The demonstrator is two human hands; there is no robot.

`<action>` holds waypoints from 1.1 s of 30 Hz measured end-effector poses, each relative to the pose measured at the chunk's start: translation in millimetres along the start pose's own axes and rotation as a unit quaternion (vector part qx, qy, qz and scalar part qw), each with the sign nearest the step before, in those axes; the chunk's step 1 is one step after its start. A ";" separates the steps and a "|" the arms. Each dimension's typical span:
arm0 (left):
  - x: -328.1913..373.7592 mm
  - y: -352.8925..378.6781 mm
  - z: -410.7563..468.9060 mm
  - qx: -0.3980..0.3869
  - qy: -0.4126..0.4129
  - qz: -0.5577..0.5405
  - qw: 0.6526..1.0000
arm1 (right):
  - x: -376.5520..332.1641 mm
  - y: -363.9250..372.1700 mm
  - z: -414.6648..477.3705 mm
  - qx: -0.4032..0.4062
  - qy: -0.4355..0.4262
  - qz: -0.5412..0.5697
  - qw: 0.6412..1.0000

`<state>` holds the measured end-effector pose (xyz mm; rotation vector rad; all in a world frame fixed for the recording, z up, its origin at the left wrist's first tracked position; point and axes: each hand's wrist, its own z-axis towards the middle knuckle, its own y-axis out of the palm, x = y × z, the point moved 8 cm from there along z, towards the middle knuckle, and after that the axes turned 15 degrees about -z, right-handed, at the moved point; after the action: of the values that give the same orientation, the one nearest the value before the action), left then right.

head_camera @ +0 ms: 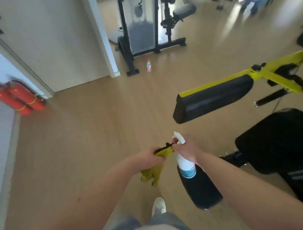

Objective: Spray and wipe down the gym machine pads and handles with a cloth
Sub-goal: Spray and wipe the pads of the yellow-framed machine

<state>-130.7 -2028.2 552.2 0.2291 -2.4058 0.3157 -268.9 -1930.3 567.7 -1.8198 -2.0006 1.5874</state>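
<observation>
Both your forearms reach forward and meet in front of your waist, above the wooden floor (87, 133). Your left hand (148, 160) is curled round the yellow-green cloth (154, 175), whose loose end hangs below the fist. Your right hand (186, 149) grips the neck of the white spray bottle (186, 166), nozzle pointing away from you, while its fingertips pinch the cloth's dark edge just beside your left hand. The bottle hangs over a narrow black pad (200, 190). The machine's long black pad (214, 98) on its yellow frame (235, 75) lies ahead to your right, apart from both hands.
</observation>
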 end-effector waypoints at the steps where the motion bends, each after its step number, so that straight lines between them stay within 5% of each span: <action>1: 13.7 6.6 10.0 -0.015 0.001 0.019 1.000 | 8.1 -11.0 4.1 0.010 0.017 0.008 1.000; 8: 101.1 53.8 80.5 -0.059 0.050 -0.029 0.997 | 85.7 -71.1 3.9 0.125 0.174 0.101 0.972; 13: 139.8 95.5 107.9 -0.153 -0.040 -0.137 0.978 | 125.1 -99.3 -24.6 0.240 0.229 0.117 0.936; 23: 177.9 174.4 112.4 -0.361 -0.137 -0.245 0.889 | 152.1 -102.7 -88.6 0.435 0.410 0.201 0.776; 28: 184.2 195.7 105.1 -0.364 -0.101 -0.193 0.905 | 155.6 -94.2 -114.4 0.479 0.453 0.228 0.717; 33: 196.6 206.4 119.4 -0.329 -0.029 -0.208 0.920 | 159.6 -113.1 -117.2 0.458 0.451 0.178 0.745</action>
<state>-402.2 -1880.9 560.6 0.4262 -2.2967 -0.6950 -335.1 -1715.3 605.1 -1.8978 -0.3420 1.0033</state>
